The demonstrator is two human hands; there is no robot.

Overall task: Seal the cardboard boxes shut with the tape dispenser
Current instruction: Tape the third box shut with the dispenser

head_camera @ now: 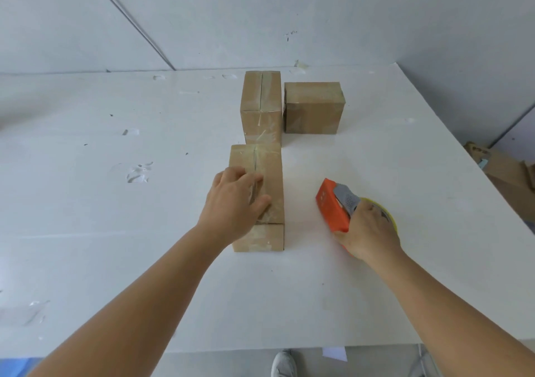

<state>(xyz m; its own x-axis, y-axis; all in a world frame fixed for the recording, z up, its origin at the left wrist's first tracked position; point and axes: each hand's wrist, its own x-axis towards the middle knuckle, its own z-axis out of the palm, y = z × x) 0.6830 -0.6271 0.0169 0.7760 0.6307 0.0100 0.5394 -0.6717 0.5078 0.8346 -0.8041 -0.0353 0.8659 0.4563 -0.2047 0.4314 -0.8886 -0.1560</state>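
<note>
Three brown cardboard boxes stand on the white table (115, 261). The near box (267, 174) lies lengthwise with clear tape along its top seam. My left hand (234, 203) lies on its top, fingers fairly straight, thumb against the near part. Behind it stands a second taped box (260, 104), and a third box (314, 107) sits to the right of that. My right hand (367, 229) grips the orange tape dispenser (331, 206), which rests on the table to the right of the near box, apart from it.
Scraps of clear tape (137, 172) stick to the table at the left and along the far edge. White walls close in behind. Flattened cardboard (503, 171) lies on the floor past the table's right edge. A shoe (283, 363) shows below the near edge.
</note>
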